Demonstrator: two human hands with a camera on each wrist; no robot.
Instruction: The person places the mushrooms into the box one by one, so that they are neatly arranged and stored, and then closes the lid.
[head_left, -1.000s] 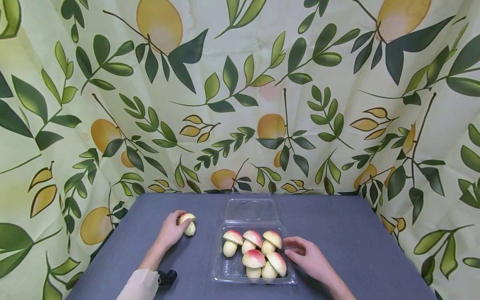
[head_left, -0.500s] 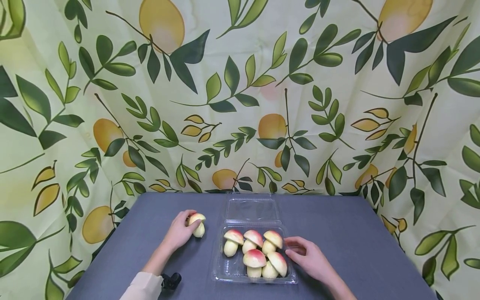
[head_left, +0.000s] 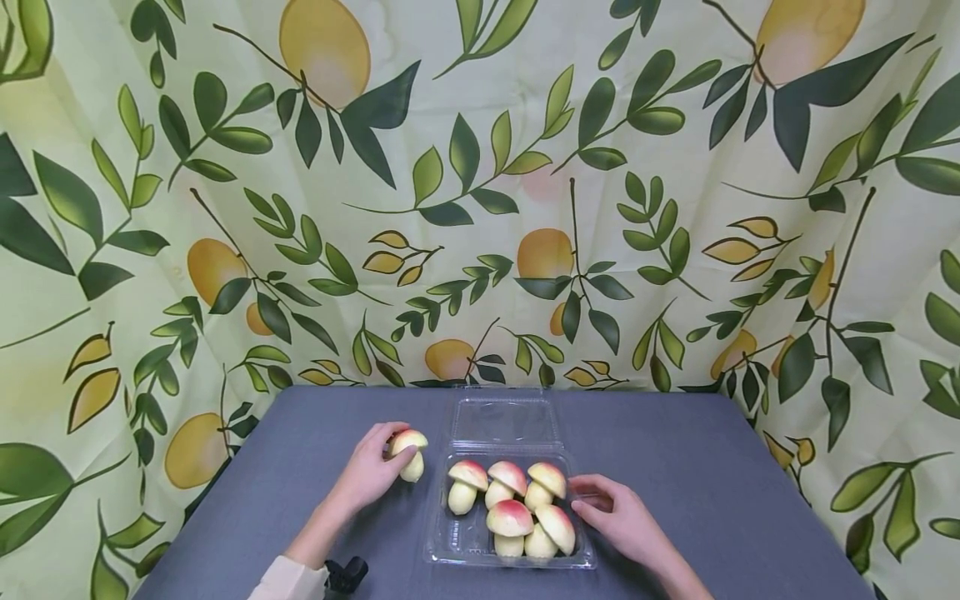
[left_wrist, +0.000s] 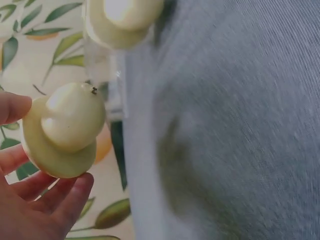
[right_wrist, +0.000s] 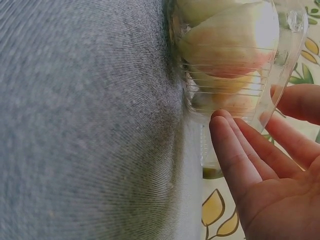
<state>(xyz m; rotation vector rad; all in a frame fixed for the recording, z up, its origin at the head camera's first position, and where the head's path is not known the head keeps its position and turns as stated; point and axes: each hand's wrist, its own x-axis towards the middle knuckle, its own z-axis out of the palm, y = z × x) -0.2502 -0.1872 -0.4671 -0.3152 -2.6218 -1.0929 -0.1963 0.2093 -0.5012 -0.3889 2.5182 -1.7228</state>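
My left hand (head_left: 372,467) holds a mushroom-shaped piece (head_left: 410,454) by its cap between thumb and fingers, left of a clear plastic box (head_left: 512,562). The piece has a pale cream stem and a yellow cap blushed red. In the left wrist view its rounded stem (left_wrist: 75,117) faces the camera, a small dark speck at the tip. Several matching mushroom-shaped pieces (head_left: 509,518) lie in the box in two rows. At the box's right wall is my right hand (head_left: 622,517). Its fingers (right_wrist: 230,150) are fairly straight, fingertips right at the ribbed wall.
The box's clear lid (head_left: 504,419) lies folded back behind it on the dark grey tabletop (head_left: 660,442). Bare box floor (head_left: 463,533) shows at the front left. A cloth printed with fruit and leaves (head_left: 480,192) hangs around the table's back and sides.
My left hand has moved right toward the box, carrying the mushroom-shaped piece with it. The right hand and the box have stayed in place.
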